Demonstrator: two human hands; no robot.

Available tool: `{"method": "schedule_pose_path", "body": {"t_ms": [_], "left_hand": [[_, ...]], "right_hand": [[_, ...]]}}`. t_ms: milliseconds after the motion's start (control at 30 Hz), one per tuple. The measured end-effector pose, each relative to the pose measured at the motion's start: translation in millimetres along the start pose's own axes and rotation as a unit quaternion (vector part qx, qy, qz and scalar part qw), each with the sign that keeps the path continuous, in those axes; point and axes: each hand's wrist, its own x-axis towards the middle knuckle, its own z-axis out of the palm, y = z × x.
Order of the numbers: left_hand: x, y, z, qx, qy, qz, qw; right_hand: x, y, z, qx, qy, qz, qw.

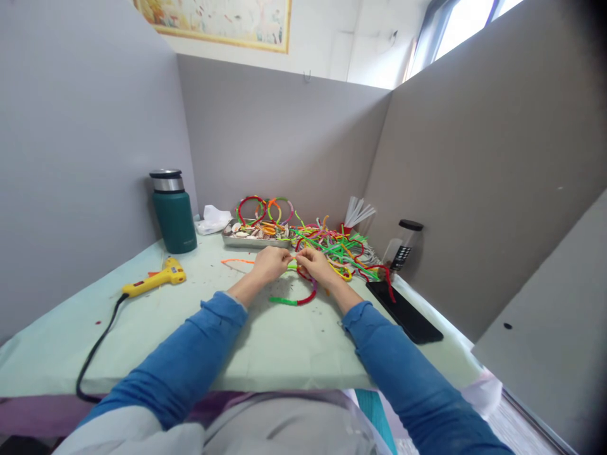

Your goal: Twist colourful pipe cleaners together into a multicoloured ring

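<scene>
Over the middle of the table, my left hand (pixel 271 263) and my right hand (pixel 317 264) meet, fingertips pinched close together. Both are closed on an orange pipe cleaner (pixel 237 260); its long end sticks out to the left behind my left hand, and a small bit shows between the fingertips. Just under my hands lies a curved multicoloured pipe-cleaner piece (pixel 307 299) in green, red and purple, its upper part partly covered by my right hand. My fingers hide how the two pieces meet.
Behind are a metal tray (pixel 256 242) of shells with pipe-cleaner rings (pixel 252 211), and a pipe-cleaner heap (pixel 339 246). Glue sticks (pixel 356 213) stand behind it. Left: yellow glue gun (pixel 154 278), green bottle (pixel 174 218), tissue (pixel 214 219). Right: black phone (pixel 405 313), clear bottle (pixel 403 246).
</scene>
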Motion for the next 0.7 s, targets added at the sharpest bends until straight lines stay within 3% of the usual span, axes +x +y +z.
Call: {"method": "schedule_pose_path", "body": {"t_ms": [433,600,700], "left_hand": [[7,-4,3.6,-0.055,-0.034,0.035,0.997],[6,-9,6.5,-0.066,0.004,0.010,0.998],[7,-15,8.3,-0.055,0.023,-0.035,0.998]], "right_hand": [[4,3,-2,-0.144,0.032,-0.036,0.988],[4,5,-5,-0.253,0.056,-0.065,0.964],[1,2,-12,-0.373,0.067,-0.036,0.925]]}}
